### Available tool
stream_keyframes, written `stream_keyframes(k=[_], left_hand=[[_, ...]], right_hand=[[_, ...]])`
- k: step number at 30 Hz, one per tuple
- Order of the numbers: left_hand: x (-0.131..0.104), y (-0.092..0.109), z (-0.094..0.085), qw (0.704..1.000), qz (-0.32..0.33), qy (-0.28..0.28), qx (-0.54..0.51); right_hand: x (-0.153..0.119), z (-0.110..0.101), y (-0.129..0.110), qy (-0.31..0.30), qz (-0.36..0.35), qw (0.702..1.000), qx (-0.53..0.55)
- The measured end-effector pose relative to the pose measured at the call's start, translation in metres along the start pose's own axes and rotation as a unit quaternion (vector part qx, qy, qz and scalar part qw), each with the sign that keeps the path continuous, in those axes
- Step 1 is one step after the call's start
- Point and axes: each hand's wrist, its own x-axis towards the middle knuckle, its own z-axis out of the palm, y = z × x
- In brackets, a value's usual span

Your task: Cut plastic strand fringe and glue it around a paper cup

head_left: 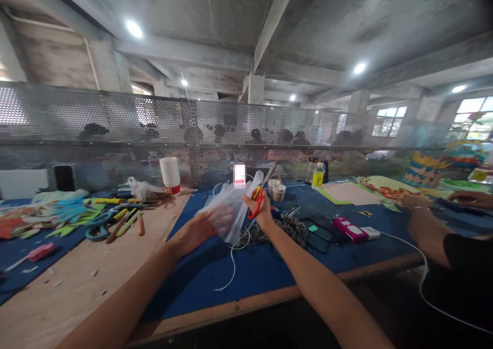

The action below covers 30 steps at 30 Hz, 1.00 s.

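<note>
A sheer white mesh fabric [227, 208] is bunched up in front of me over the blue table covering. My left hand [198, 231] is under and behind its left part, with the fingers seen through the mesh and looking spread. Red-handled scissors [256, 205] are in my right hand [261, 210], blades pointing up and to the right. The same hand is against the gathered right edge of the mesh. A white cord [233, 267] hangs below the fabric onto the blue surface. Beside my right wrist lies a tangle of grey cords [295, 229].
Pliers and tools [98, 226] lie at the left, near stacked paper cups [170, 174]. Behind the mesh stands a lit phone [239, 175]. Small cups [278, 191], a yellow bottle [318, 177] and a magenta box [349, 229] are at the right. Another person's hands and arm [427, 231] reach in there.
</note>
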Motion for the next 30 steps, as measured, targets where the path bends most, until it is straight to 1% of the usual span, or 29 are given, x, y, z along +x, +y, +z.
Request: stream_keyframes(k=[2,4,7,9,11,14,15,19,22,24,27,30], left_hand=[[-0.003,-0.003,0.005,0.999,-0.013,0.007,0.045],[-0.004,-0.004,0.008,0.996,-0.025,0.031,0.083],[-0.002,-0.003,0.012,0.99,-0.041,0.053,0.121],[-0.001,-0.003,0.012,0.988,-0.039,0.067,0.134],[0.001,-0.002,0.01,0.989,-0.032,0.07,0.126],[0.002,-0.002,0.005,0.995,-0.028,0.058,0.081],[0.002,-0.001,0.004,0.995,-0.034,0.063,0.063],[0.001,-0.003,0.006,0.99,-0.078,0.118,0.002],[0.001,-0.004,0.01,0.988,-0.103,0.112,-0.009],[0.001,-0.005,0.01,0.989,-0.106,0.105,0.002],[0.002,-0.006,0.009,0.99,-0.079,0.119,0.018],[0.003,-0.005,0.009,0.986,-0.042,0.163,0.02]], right_hand=[[-0.001,0.002,0.003,-0.011,0.002,1.0,0.011],[-0.002,0.003,0.005,-0.026,0.008,0.999,0.033],[-0.005,0.006,0.006,-0.053,0.029,0.996,0.07],[-0.007,0.008,0.004,-0.069,0.046,0.992,0.093],[-0.008,0.009,0.001,-0.081,0.058,0.988,0.12],[-0.01,0.01,-0.004,-0.097,0.072,0.98,0.159],[-0.01,0.01,-0.005,-0.102,0.075,0.979,0.162],[-0.012,0.011,-0.009,-0.113,0.086,0.98,0.139],[-0.014,0.012,-0.012,-0.131,0.092,0.978,0.132],[-0.016,0.013,-0.015,-0.144,0.099,0.976,0.131],[-0.017,0.014,-0.016,-0.152,0.108,0.975,0.123],[-0.017,0.013,-0.016,-0.15,0.106,0.977,0.109]])
